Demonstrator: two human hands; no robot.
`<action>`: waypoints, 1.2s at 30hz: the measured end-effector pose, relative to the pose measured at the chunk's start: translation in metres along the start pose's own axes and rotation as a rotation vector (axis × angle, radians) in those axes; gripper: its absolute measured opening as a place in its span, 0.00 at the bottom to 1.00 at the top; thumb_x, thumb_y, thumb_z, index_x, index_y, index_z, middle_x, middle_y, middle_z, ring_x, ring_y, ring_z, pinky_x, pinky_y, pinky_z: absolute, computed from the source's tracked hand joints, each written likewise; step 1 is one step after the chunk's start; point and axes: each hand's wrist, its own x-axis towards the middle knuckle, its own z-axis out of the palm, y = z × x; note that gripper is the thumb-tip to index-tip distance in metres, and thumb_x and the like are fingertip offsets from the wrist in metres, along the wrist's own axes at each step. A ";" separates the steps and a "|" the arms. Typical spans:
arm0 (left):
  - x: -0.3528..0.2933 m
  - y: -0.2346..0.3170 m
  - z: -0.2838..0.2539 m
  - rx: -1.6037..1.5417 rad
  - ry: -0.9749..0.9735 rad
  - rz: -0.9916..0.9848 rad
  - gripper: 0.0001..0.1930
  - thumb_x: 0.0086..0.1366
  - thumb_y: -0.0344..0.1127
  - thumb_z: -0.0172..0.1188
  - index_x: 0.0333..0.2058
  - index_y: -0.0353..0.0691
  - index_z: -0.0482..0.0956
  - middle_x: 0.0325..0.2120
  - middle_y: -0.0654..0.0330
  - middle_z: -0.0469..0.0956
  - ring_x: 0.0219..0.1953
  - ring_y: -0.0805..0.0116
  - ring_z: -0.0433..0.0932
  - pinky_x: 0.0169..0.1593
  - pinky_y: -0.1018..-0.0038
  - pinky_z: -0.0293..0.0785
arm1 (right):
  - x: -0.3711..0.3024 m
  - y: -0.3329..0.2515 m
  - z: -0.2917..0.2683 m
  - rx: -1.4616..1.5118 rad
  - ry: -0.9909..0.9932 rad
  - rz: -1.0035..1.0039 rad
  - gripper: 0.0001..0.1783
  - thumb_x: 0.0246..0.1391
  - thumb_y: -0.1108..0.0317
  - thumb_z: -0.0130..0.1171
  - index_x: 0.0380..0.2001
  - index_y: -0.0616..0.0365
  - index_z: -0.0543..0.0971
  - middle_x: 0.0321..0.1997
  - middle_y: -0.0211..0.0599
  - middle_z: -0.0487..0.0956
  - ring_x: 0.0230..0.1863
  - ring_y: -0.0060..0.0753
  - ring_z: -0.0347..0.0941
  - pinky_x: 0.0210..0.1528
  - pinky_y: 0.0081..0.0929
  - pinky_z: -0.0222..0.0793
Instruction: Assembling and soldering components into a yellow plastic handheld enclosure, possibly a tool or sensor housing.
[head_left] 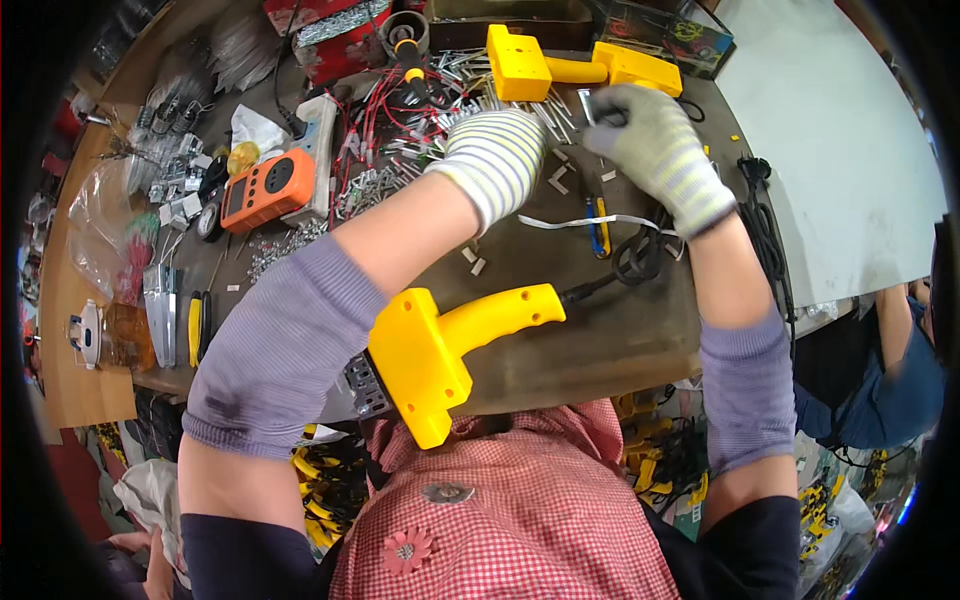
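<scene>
My left hand (500, 155), in a striped knit glove, reaches over a pile of thin metal rods (462, 72); its fingers are hidden behind the back of the hand. My right hand (650, 140), in a similar greyish glove, is closed, with a small flat silver metal strip (586, 104) at its fingertips. Just beyond both hands lies a yellow plastic tool body with a handle (520, 68). Beneath my left forearm, at the table's front edge, rests another yellow tool body (420, 350), its handle pointing right and a black cord leading from it.
An orange meter box (268, 190) stands left beside a white power strip (316, 150). Red wires (372, 110) and small metal parts lie near it. A blue-yellow cutter knife (598, 228) and white strap (565, 221) lie mid-table. A coiled black cable (762, 230) runs along the right edge; another person (890, 370) sits beyond.
</scene>
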 end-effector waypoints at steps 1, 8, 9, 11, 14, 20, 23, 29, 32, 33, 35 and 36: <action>0.007 -0.003 0.008 0.012 -0.020 -0.004 0.12 0.60 0.29 0.55 0.40 0.34 0.82 0.35 0.42 0.82 0.40 0.45 0.82 0.46 0.56 0.79 | -0.014 -0.002 -0.010 0.041 0.030 -0.043 0.18 0.44 0.60 0.64 0.36 0.60 0.84 0.34 0.49 0.84 0.38 0.47 0.82 0.45 0.35 0.77; 0.018 -0.005 0.024 0.049 0.126 0.056 0.11 0.56 0.27 0.53 0.34 0.31 0.83 0.31 0.40 0.83 0.37 0.44 0.83 0.43 0.56 0.80 | -0.132 -0.065 -0.013 0.792 -0.233 0.106 0.07 0.54 0.70 0.65 0.36 0.59 0.84 0.30 0.36 0.83 0.31 0.29 0.81 0.37 0.27 0.76; 0.018 -0.005 0.024 0.039 0.161 0.065 0.11 0.55 0.31 0.58 0.34 0.31 0.83 0.31 0.40 0.82 0.37 0.43 0.83 0.44 0.56 0.80 | -0.142 -0.066 -0.001 0.684 -0.255 -0.063 0.08 0.54 0.69 0.66 0.37 0.58 0.84 0.30 0.36 0.83 0.32 0.33 0.81 0.37 0.29 0.77; 0.012 -0.009 0.021 -0.033 0.190 0.060 0.13 0.53 0.34 0.62 0.34 0.32 0.82 0.29 0.44 0.82 0.36 0.45 0.83 0.44 0.58 0.79 | -0.156 -0.073 0.022 0.578 -0.209 -0.220 0.10 0.52 0.66 0.69 0.38 0.57 0.84 0.33 0.38 0.83 0.34 0.43 0.81 0.38 0.34 0.78; -0.027 -0.014 -0.012 -0.408 0.137 0.128 0.15 0.51 0.36 0.64 0.37 0.35 0.82 0.30 0.49 0.82 0.35 0.48 0.82 0.44 0.60 0.78 | -0.166 -0.072 0.043 0.627 -0.204 -0.166 0.10 0.52 0.66 0.69 0.38 0.55 0.84 0.35 0.38 0.83 0.35 0.46 0.81 0.40 0.35 0.78; -0.136 -0.048 -0.044 -1.032 -0.153 0.051 0.06 0.61 0.29 0.60 0.37 0.37 0.80 0.33 0.63 0.82 0.39 0.75 0.80 0.46 0.75 0.75 | -0.168 -0.078 0.052 0.723 -0.241 -0.109 0.10 0.54 0.68 0.68 0.38 0.59 0.83 0.34 0.38 0.84 0.34 0.40 0.83 0.38 0.31 0.78; -0.156 -0.051 -0.038 -1.010 -0.174 0.054 0.06 0.62 0.28 0.60 0.38 0.38 0.80 0.34 0.63 0.83 0.41 0.73 0.81 0.48 0.74 0.76 | -0.166 -0.080 0.045 0.941 -0.438 0.210 0.09 0.57 0.69 0.66 0.38 0.62 0.83 0.32 0.39 0.85 0.32 0.33 0.85 0.37 0.26 0.79; -0.157 -0.046 -0.026 -1.175 -0.139 -0.013 0.06 0.61 0.29 0.63 0.37 0.38 0.80 0.33 0.61 0.82 0.39 0.69 0.81 0.48 0.72 0.75 | -0.158 -0.076 0.039 0.217 -0.251 -0.369 0.08 0.56 0.65 0.64 0.35 0.56 0.84 0.30 0.35 0.82 0.33 0.36 0.82 0.34 0.31 0.77; -0.147 -0.045 -0.020 -0.741 0.027 0.264 0.14 0.58 0.35 0.63 0.42 0.36 0.80 0.30 0.56 0.80 0.38 0.59 0.79 0.46 0.66 0.73 | -0.149 -0.081 0.036 0.056 -0.216 -0.526 0.07 0.47 0.63 0.63 0.31 0.50 0.83 0.28 0.29 0.77 0.32 0.35 0.77 0.32 0.36 0.73; -0.144 -0.040 -0.021 -0.744 0.033 0.261 0.14 0.58 0.35 0.63 0.42 0.36 0.80 0.30 0.56 0.80 0.38 0.59 0.79 0.46 0.66 0.73 | -0.144 -0.082 0.035 -0.003 -0.185 -0.623 0.08 0.45 0.63 0.63 0.30 0.50 0.82 0.28 0.28 0.76 0.32 0.34 0.77 0.31 0.36 0.73; -0.140 -0.031 -0.024 -0.551 -0.100 0.233 0.21 0.53 0.34 0.62 0.48 0.36 0.80 0.27 0.56 0.77 0.35 0.55 0.76 0.44 0.61 0.72 | -0.134 -0.081 0.036 0.013 -0.184 -0.702 0.08 0.43 0.62 0.64 0.30 0.48 0.82 0.30 0.26 0.76 0.31 0.33 0.76 0.30 0.35 0.72; -0.140 -0.030 -0.014 -0.571 -0.043 0.265 0.26 0.50 0.32 0.60 0.52 0.39 0.80 0.26 0.57 0.76 0.33 0.54 0.75 0.43 0.60 0.72 | -0.127 -0.081 0.033 -0.007 -0.196 -0.771 0.08 0.43 0.62 0.64 0.30 0.47 0.82 0.31 0.26 0.76 0.31 0.32 0.75 0.30 0.34 0.71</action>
